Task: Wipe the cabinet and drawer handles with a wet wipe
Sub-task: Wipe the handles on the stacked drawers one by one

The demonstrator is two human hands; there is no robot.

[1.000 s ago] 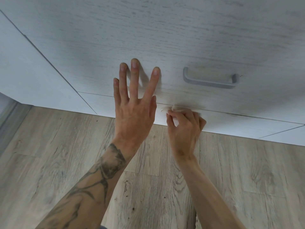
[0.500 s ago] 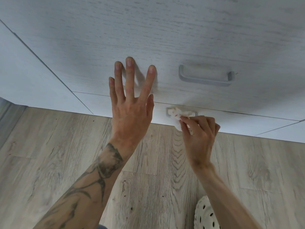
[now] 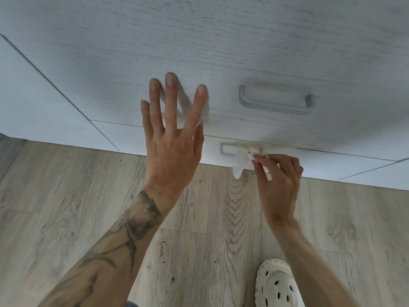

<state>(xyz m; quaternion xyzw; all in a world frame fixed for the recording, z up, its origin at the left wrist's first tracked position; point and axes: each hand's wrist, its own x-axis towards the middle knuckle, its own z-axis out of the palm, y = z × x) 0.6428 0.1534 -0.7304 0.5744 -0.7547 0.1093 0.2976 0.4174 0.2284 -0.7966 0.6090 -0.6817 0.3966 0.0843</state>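
A pale wood-grain drawer front [image 3: 221,52] carries a grey bar handle [image 3: 276,106] at the right of centre. Below it, on the lowest drawer, a smaller pale handle [image 3: 228,151] shows its left end. My right hand [image 3: 278,180] pinches a crumpled white wet wipe [image 3: 241,161] against the right part of that lower handle, hiding it. My left hand [image 3: 172,140] is spread flat, fingers apart, with its fingertips on the upper drawer front to the left of the grey handle; it holds nothing.
A light wooden plank floor [image 3: 88,207] runs beneath the cabinet. A cream perforated clog [image 3: 276,284] on a foot stands at the bottom right. A white cabinet side panel [image 3: 33,91] angles away at the left.
My right hand has slid the wipe to the right along the lower handle, uncovering the handle's left end. The view has tilted down, bringing the clog into sight. My left hand stays put.
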